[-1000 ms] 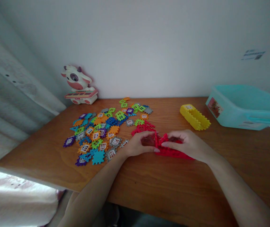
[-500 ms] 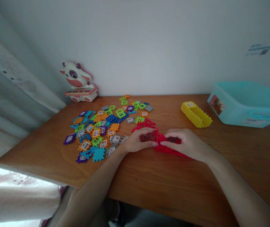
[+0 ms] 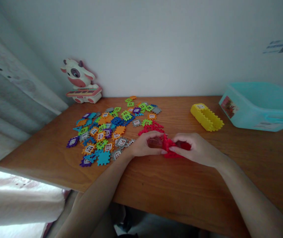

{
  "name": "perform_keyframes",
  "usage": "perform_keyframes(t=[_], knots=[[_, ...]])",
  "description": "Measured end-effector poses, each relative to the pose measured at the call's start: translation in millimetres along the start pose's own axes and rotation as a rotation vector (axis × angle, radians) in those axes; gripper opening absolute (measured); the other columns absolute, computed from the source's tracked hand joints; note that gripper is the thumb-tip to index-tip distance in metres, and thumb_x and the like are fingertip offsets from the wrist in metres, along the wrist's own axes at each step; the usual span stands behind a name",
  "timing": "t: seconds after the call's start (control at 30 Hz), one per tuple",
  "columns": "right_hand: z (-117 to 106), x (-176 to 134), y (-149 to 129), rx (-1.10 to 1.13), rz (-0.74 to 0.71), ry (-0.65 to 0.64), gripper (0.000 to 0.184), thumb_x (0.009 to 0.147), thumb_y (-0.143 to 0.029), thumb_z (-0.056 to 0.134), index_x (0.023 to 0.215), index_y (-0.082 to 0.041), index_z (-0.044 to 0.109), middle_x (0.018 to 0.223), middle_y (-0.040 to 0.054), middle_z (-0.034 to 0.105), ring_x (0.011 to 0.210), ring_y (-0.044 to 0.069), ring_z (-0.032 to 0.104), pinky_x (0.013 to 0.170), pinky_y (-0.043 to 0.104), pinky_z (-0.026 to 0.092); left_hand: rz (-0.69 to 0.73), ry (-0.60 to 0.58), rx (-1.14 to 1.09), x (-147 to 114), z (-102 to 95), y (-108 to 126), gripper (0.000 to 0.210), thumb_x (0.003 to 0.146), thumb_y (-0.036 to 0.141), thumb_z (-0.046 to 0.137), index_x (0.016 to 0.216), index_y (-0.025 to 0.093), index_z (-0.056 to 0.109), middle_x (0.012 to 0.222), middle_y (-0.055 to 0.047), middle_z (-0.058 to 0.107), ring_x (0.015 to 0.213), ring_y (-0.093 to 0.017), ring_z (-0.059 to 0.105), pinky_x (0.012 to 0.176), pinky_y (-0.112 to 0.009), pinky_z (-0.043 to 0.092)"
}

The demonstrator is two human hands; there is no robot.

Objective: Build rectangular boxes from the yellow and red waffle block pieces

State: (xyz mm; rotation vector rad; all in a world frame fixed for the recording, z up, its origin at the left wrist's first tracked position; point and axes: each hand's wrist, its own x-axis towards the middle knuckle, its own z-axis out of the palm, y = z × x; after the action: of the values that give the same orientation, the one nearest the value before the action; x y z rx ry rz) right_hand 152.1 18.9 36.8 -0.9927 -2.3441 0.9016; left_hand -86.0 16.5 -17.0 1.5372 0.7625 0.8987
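Note:
Between my two hands is a structure of red interlocking tiles (image 3: 166, 142), low over the wooden table (image 3: 156, 188). My left hand (image 3: 145, 144) pinches its left side with thumb and fingers. From the right, my right hand (image 3: 193, 147) grips it, thumb in front and fingers curled behind. Part of the red structure is hidden by my fingers and palm. Just behind my left hand lie more red tiles (image 3: 153, 127), loose or overlapping; I cannot tell whether they are joined.
A pile of mixed-colour tiles (image 3: 101, 144) spreads over the left of the table. An open yellow tile box (image 3: 205, 117) stands at the back right, beside a turquoise bin (image 3: 252, 115). A cow toy keyboard (image 3: 82, 82) stands at the back left.
The red structure has turned or tilted slightly between my hands, and less of its right front edge shows. Both hands keep their hold. The view has shifted a little.

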Motion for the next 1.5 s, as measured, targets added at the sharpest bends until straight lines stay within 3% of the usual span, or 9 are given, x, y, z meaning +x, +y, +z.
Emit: perform_keyframes(t=[0.27,0.53,0.87,1.5], knots=[[-3.8,-2.3,3.0,0.041,0.018,0.007,0.022,0.092,-0.043,0.064,0.092,-0.023,0.074,0.084,0.0020,0.075,0.071,0.017,0.065,0.065,0.030,0.048,0.151,0.114,0.298,-0.4,5.8,-2.6,0.064,0.067,0.029,0.090,0.127,0.022,0.068,0.127,-0.013,0.068,0.116,-0.028,0.065,0.106,-0.044,0.050],[-3.7,-0.1,4.9,0.035,-0.004,0.050,0.024,0.092,-0.045,0.065,0.087,-0.023,0.075,0.088,0.0032,0.075,0.075,0.018,0.067,0.068,0.030,0.050,0.066,0.024,0.040,3.6,2.8,-12.1,0.069,0.074,0.028,0.085,0.138,0.019,0.060,0.140,-0.017,0.062,0.124,-0.031,0.063,0.108,-0.050,0.051],[-3.6,-0.4,6.5,-0.005,-0.030,0.021,0.028,0.093,-0.047,0.064,0.081,-0.022,0.070,0.079,0.0016,0.071,0.069,0.016,0.062,0.064,0.029,0.046,0.033,0.042,-0.051,7.4,0.5,-17.5,0.054,0.076,0.038,0.084,0.123,0.018,0.070,0.127,-0.013,0.069,0.117,-0.028,0.066,0.107,-0.048,0.050],[-1.1,0.5,9.9,0.021,-0.060,0.005,0.029,0.093,-0.048,0.064,0.082,-0.022,0.071,0.081,0.0020,0.072,0.071,0.017,0.062,0.067,0.030,0.045,0.024,0.061,0.020,7.2,0.6,-12.0,0.053,0.078,0.043,0.081,0.122,0.017,0.070,0.124,-0.014,0.071,0.115,-0.027,0.066,0.104,-0.045,0.051]])
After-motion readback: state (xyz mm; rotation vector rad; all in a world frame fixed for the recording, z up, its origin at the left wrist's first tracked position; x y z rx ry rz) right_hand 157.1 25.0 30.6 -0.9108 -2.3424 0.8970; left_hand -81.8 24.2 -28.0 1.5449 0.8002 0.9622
